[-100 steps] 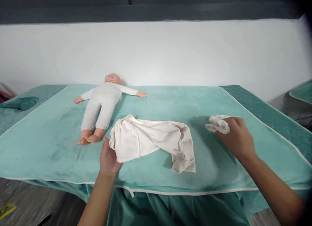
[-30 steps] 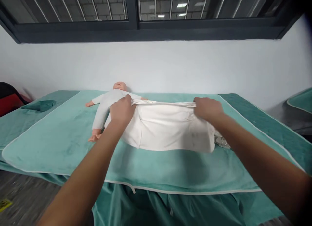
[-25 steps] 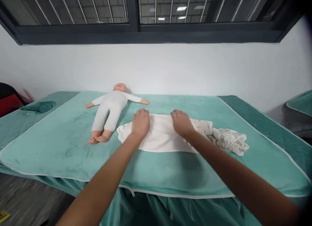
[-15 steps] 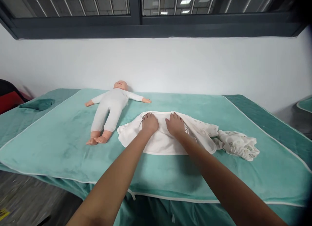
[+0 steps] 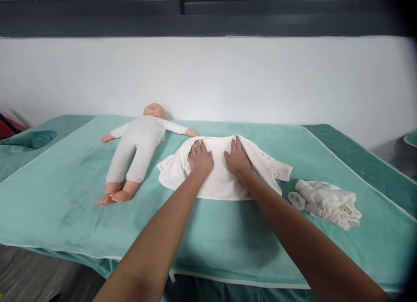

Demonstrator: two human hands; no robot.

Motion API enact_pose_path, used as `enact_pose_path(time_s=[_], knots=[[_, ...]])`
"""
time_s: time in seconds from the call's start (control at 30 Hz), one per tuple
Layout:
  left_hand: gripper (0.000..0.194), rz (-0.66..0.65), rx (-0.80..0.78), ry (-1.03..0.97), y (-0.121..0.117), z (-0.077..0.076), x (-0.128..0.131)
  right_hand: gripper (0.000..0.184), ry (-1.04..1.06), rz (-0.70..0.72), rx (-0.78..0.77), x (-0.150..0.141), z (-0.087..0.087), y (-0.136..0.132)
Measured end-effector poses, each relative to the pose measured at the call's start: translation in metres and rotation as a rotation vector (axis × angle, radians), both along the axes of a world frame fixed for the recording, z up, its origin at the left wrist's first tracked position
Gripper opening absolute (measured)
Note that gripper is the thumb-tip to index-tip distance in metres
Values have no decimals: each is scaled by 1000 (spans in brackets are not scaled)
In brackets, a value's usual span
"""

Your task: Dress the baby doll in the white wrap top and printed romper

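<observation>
A small white baby top [image 5: 218,180] lies spread out, its printed sleeves reaching to either side. My left hand [image 5: 200,159] rests on its left half with the fingers stretched toward the collar. On the right half, my right hand [image 5: 238,159] lies with its fingers extended, the tips by the upper edge. Both palms face down on the cloth and hide part of it. To the left, a baby doll [image 5: 137,141] in a white bodysuit lies on its back, arms out. Right of the top is a crumpled printed cloth garment [image 5: 329,202].
Everything lies on a bed with a teal plush cover [image 5: 65,198], edged in white piping. Behind it stands a white wall [image 5: 208,80] under a dark window frame [image 5: 208,24]. A red and black object [image 5: 8,127] shows at the far left.
My hands have pushed away from me, and the top has moved up and lies flatter. My fingers are straighter. The crumpled garment now sits apart from the sleeve. The view has tilted down.
</observation>
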State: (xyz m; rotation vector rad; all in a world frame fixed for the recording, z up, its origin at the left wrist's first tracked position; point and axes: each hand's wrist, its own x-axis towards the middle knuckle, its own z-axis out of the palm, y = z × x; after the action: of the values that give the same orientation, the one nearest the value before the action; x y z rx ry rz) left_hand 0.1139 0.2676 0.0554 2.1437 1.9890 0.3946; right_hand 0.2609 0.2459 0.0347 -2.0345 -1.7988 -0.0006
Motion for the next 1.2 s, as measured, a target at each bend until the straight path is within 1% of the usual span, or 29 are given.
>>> enact_pose_path(time_s=[0.13,0.3,0.43,0.57,0.77,0.87,1.0,1.1,1.2], knots=[[69,19,0,12,12,-9,-1,70,-18,75,22,9,-5,17],[70,24,2,0,24,-8,-1,69,23,134,6,18,-7,30],[70,9,4,26,31,-10,-2,70,72,122,-29,23,-12,33],[71,-21,8,69,34,-13,-1,71,114,92,-104,23,-16,37],[67,-23,40,104,29,-15,2,68,86,72,-139,19,-15,40],[67,-17,54,113,23,-16,2,65,64,51,-143,15,-13,33],[68,-13,73,128,11,-17,3,64,19,47,-131,8,-13,12],[68,-45,98,147,-4,-18,3,65,-29,53,-117,3,-13,-8],[67,-114,128,166,-23,-19,-2,66,-104,72,-118,-1,-14,-28]])
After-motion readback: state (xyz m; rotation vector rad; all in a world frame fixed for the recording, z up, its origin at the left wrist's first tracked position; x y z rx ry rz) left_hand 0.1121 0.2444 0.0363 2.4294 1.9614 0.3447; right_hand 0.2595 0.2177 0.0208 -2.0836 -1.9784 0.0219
